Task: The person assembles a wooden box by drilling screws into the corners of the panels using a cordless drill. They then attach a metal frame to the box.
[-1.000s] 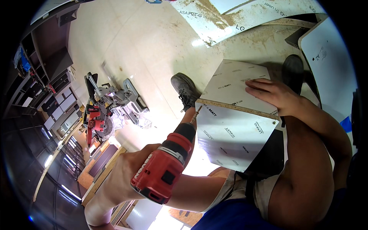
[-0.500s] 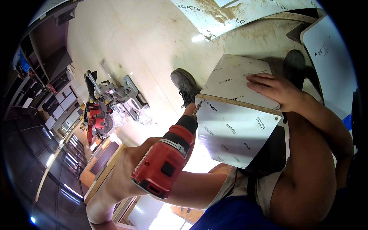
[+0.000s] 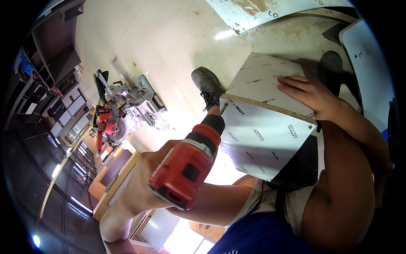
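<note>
My left hand [image 3: 149, 175] is closed around a red and black cordless drill [image 3: 188, 169]. The twist bit [image 3: 224, 108] points away from me, its tip at the left corner of a white film-covered panel [image 3: 264, 139], just below the raw particleboard edge [image 3: 266, 105]. Whether the tip touches the panel is hard to make out. This panel meets a second white panel [image 3: 258, 78] at that edge, forming a boxy piece set between my legs. My right hand [image 3: 311, 95] lies on the second panel with fingers stretched out; its thumb is hidden. A small hole or fastener [image 3: 310, 127] shows at the right corner.
A red and grey miter saw [image 3: 120, 112] stands on the floor to the left. Film-covered sheets lie at the far side [image 3: 253, 17] and right [image 3: 368, 63]. My dark shoes [image 3: 208, 84] flank the box. Dark shelving [image 3: 50, 55] stands far left.
The drill has moved right and slightly up in the picture, bringing its bit over the white panel's corner. The box appears slightly shifted, with my right hand still on it.
</note>
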`<state>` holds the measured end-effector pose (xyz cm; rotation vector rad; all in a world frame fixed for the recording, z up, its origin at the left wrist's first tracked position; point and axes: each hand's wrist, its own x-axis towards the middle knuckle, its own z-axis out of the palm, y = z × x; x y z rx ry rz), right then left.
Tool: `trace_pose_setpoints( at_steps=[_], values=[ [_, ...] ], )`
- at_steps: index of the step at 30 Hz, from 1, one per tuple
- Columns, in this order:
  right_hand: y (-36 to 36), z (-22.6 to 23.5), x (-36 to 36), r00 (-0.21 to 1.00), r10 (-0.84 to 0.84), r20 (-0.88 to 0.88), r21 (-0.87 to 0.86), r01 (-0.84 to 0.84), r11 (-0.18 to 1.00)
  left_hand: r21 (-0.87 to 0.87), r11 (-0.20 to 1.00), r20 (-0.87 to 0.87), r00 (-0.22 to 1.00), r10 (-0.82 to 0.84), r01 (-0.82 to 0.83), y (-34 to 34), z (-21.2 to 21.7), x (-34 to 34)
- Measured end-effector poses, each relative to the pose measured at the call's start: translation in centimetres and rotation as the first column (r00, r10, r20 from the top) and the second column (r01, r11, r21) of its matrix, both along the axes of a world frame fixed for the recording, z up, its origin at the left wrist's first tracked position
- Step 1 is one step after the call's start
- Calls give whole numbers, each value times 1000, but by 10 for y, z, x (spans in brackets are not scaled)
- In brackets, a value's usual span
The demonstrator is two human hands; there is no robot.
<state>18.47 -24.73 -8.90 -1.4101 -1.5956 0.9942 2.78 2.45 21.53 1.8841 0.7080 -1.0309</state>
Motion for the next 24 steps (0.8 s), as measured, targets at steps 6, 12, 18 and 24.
trace_pose_setpoints(
  at_steps=[6,12,18,24],
  values=[
    [1,-5,-1,1000,28,-11,1,-28,1000,48,997,-1,998,57,-57,-9,2,-8],
    [-3,-3,-6,1000,19,-8,-26,-19,999,100,952,78,952,-298,290,4,-1,-23],
    [0,0,-7,1000,-4,-18,-23,4,1000,137,973,64,979,-194,184,-4,-4,-17],
    [1,-5,-9,1000,5,-13,1,-5,1000,125,972,78,975,-208,198,-7,-1,-26]
  ],
)
